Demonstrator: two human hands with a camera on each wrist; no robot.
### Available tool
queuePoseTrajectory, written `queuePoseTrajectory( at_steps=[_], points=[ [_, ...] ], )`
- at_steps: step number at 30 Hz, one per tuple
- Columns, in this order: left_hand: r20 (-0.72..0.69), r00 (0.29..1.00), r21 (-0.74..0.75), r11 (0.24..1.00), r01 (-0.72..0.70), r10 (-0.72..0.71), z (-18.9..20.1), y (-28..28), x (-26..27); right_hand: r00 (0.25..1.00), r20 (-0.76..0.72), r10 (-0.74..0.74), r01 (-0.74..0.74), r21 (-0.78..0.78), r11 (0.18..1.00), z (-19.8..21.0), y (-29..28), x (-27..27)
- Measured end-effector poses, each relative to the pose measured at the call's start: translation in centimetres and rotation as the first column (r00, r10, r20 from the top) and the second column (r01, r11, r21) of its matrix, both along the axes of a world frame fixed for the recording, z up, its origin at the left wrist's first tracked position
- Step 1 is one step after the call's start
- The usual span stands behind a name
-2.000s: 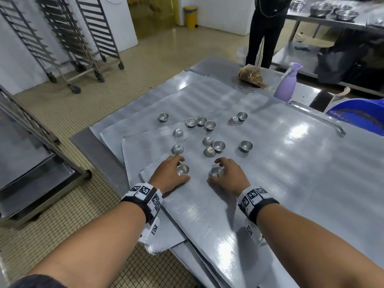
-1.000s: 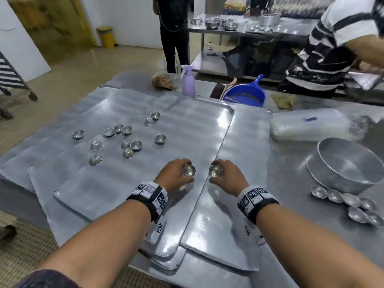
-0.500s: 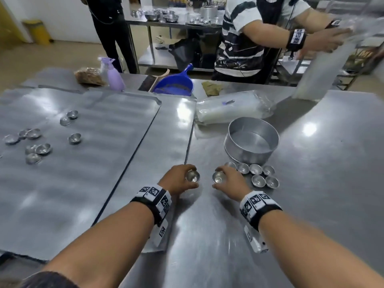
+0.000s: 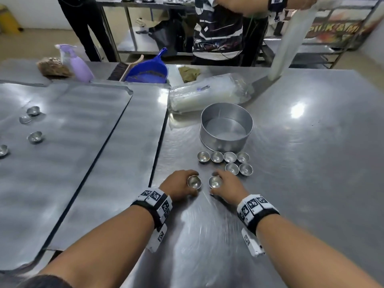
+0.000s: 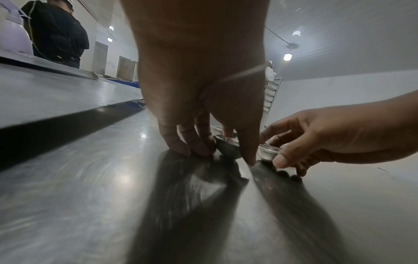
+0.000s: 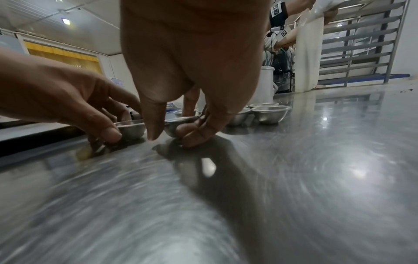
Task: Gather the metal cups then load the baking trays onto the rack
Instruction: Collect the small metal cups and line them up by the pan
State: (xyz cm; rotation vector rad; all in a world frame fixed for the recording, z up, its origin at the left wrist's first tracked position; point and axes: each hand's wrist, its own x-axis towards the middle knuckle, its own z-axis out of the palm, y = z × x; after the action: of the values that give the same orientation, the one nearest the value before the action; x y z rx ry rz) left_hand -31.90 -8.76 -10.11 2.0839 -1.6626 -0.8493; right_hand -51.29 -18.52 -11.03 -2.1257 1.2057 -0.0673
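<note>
My left hand grips a small metal cup low over the steel table; the wrist view shows its fingers curled round the cup. My right hand grips a second cup, seen close in its wrist view as a cup between thumb and fingers. Just beyond stand several gathered cups in two rows. More cups lie on the baking trays at the left.
A round metal pan stands behind the gathered cups. A wrapped plastic bundle, blue dustpan and purple spray bottle line the far edge. A person in a striped shirt works across the table.
Both hands have carried their cups from the baking trays rightward across the table, arriving beside the gathered cups in front of the round pan.
</note>
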Motion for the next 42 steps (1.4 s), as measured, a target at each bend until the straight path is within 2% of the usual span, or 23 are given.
queuePoseTrajectory(
  at_steps=[3,9,16,27,42],
  points=[
    [-0.016,0.998,-0.028,0.998,-0.053,0.053,0.0,-0.2,0.0,0.999,0.031,-0.024,0.023,0.012,1.0,0.0,-0.3,0.0],
    [-0.019,0.99,-0.1,0.985,-0.14,0.139,-0.5,-0.1,0.3,0.997,0.069,-0.045,0.05,-0.077,0.996,0.2,-0.3,0.6],
    [0.035,0.99,-0.114,0.985,-0.134,0.138,-1.1,-1.1,0.6,1.0,0.002,0.005,-0.004,-0.159,0.987,0.3,-0.8,1.6],
    [0.028,0.995,-0.147,0.985,-0.09,0.095,-1.0,-3.5,-0.1,0.995,-0.09,-0.04,0.022,-0.187,0.982,0.8,-2.5,1.7],
    [0.02,0.997,-0.165,0.984,-0.072,0.076,-1.5,-4.4,-0.3,0.993,-0.096,-0.074,0.055,-0.192,0.98,0.9,-2.7,1.9]
  ],
)
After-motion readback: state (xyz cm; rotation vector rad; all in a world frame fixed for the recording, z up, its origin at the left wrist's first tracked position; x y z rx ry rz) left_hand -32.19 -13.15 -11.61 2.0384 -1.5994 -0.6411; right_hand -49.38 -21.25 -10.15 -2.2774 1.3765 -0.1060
